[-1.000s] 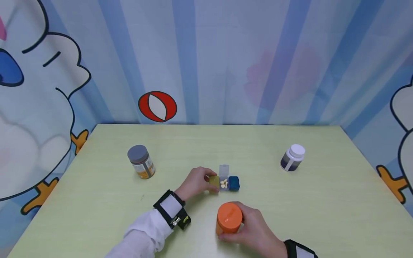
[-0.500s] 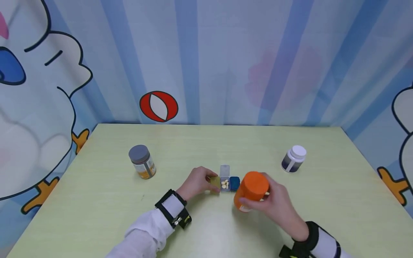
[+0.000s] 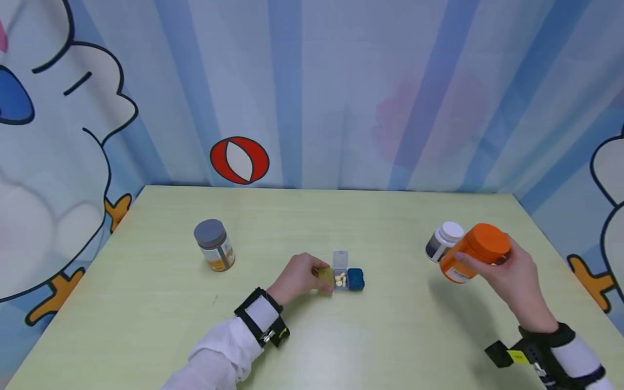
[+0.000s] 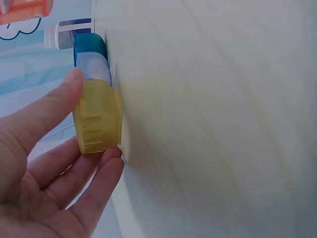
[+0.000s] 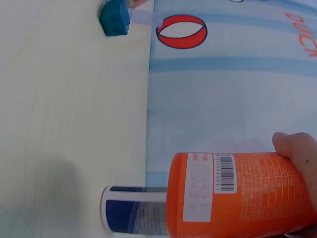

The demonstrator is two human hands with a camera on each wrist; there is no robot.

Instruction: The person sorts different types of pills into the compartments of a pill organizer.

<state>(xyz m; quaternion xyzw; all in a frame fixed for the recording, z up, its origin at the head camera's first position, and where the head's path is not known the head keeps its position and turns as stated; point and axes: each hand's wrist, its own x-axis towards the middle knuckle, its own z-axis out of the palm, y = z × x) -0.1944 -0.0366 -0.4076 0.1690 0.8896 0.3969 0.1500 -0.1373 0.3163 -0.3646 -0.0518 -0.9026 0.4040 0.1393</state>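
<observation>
My left hand [image 3: 298, 279] pinches the yellow end compartment [image 4: 98, 119] of a small pill organizer between thumb and fingers. The organizer's middle compartment [image 3: 341, 279] has its clear lid [image 3: 340, 259] raised, and several pale pills lie inside. Its blue compartment [image 3: 356, 279] is closed. At the right, my right hand [image 3: 517, 281] grips an orange pill bottle [image 5: 237, 196] with its orange cap on, tilted and held above the table. In the head view this bottle partly covers a white-capped bottle with a dark label [image 3: 443, 238] standing behind it.
A jar with a grey lid [image 3: 214, 246] stands at the left of the pale table [image 3: 273, 216]. Behind the table's back edge hangs a blue striped curtain [image 3: 322, 97] with cartoon prints.
My right hand has lifted the orange bottle from the front middle and carried it right and back, beside the white-capped bottle. My left hand and the organizer stay in place.
</observation>
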